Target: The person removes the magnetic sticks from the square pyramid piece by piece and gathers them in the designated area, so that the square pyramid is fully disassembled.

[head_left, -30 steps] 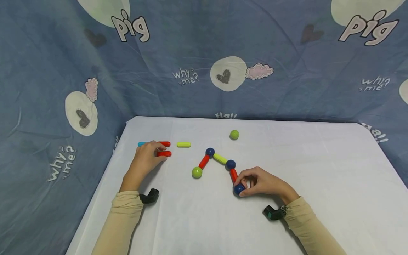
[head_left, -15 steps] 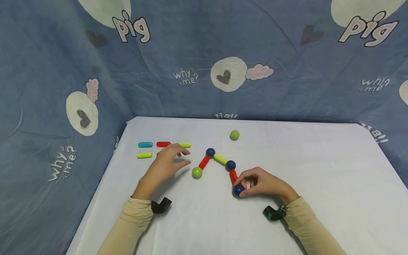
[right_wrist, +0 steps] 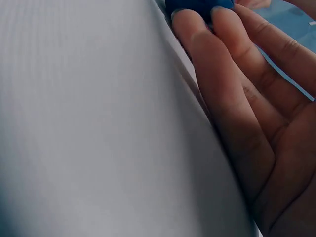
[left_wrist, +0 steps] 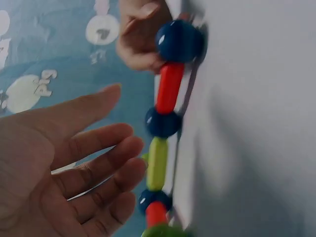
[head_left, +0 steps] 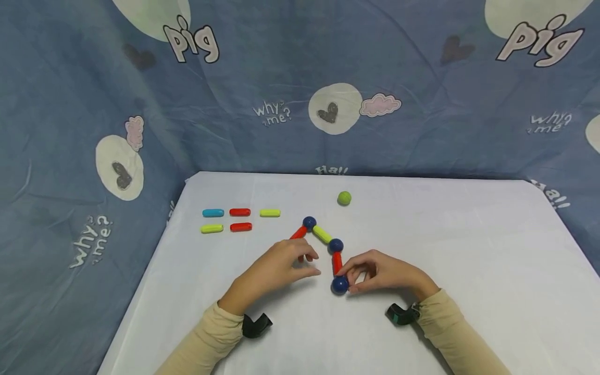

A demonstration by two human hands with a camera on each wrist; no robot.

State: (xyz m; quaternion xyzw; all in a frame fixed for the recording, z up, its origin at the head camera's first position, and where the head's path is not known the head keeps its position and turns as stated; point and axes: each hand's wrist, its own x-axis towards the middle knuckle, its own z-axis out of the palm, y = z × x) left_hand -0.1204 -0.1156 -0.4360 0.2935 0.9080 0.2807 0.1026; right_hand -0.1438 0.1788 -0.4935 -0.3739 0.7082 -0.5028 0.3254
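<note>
Blue-jointed chain (head_left: 322,234) lies three rods long on the desk (head_left: 469,250), right hand (head_left: 385,273) pinching its five-o'clock end ball (head_left: 339,285), relaxed left hand (head_left: 274,265) empty, five rods (head_left: 241,227) at ten o'clock and a green ball (head_left: 344,198) at one unattached.

A blue ball (right_wrist: 197,4) is cut off atop the right wrist view.

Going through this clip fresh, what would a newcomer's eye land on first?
Probably the bent chain of coloured balls and rods near the middle of the white table: the right hand touches its nearest blue ball, and the left hand hangs by its left part. Next, five loose rods lie in two rows at left, with a lone green ball toward the far edge. Behind rises a blue cloth printed with "pig" and "why me?".
</note>
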